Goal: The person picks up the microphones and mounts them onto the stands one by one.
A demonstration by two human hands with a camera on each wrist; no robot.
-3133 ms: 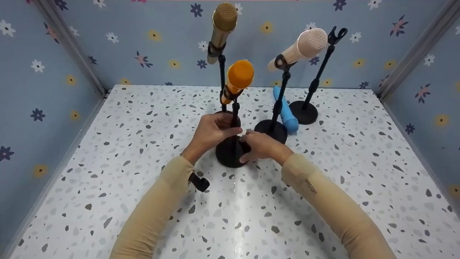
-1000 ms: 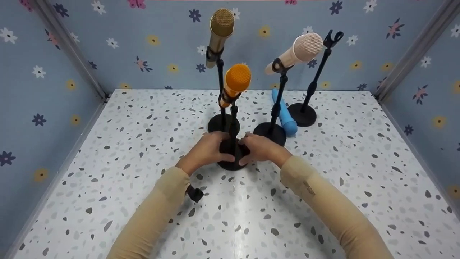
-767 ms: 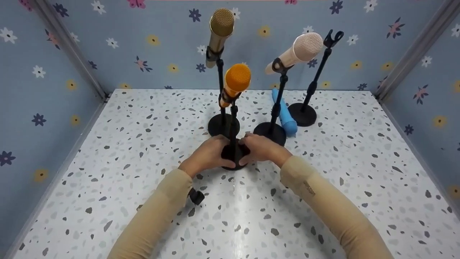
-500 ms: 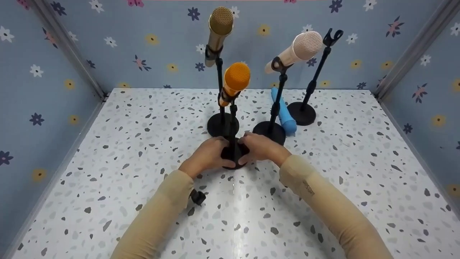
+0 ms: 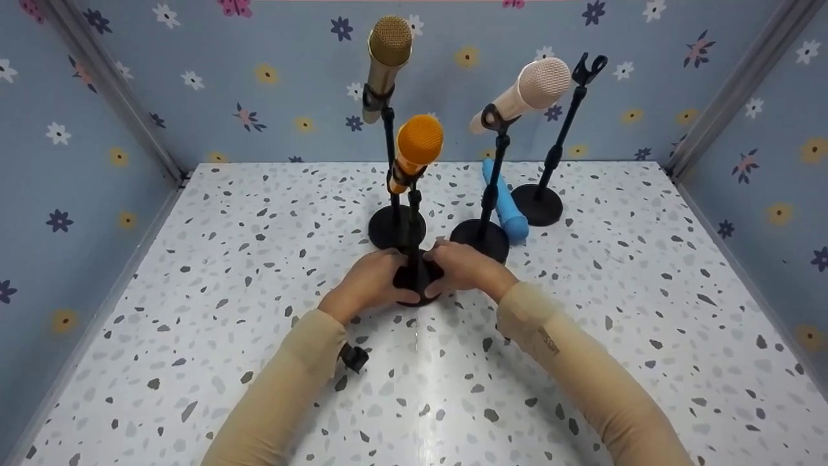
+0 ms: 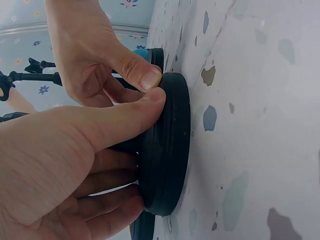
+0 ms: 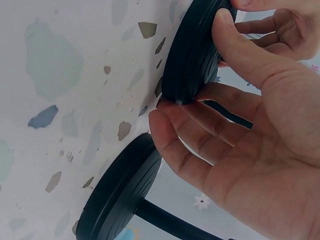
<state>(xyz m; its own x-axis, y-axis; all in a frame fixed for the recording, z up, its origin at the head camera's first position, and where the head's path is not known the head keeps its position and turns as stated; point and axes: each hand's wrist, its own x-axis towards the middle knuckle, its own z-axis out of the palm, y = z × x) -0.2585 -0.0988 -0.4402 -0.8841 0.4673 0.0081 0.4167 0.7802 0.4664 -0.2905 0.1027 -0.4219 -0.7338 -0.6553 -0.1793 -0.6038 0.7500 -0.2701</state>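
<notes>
Both hands grip the round black base of a microphone stand (image 5: 414, 223) from opposite sides. An orange microphone (image 5: 419, 144) sits tilted in its clip. My left hand (image 5: 367, 283) has its thumb on top of the base (image 6: 167, 150) and its fingers at the rim. From the other side, my right hand (image 5: 467, 266) pinches the rim, thumb on top, other fingers curled at the edge in the right wrist view. The two thumbs lie close together. Right behind stands a gold microphone (image 5: 389, 45) on its own stand.
A pale pink microphone (image 5: 540, 84) is on a stand just right of the right hand. Behind it lies a blue microphone (image 5: 508, 207), beside a stand with a bare clip (image 5: 540, 204). Flower-patterned walls (image 5: 259, 77) enclose the speckled tabletop (image 5: 272, 220).
The left hand has moved from the stand's pole down to its base and now grips the rim. The right hand has stayed at the base. The head view has shifted slightly.
</notes>
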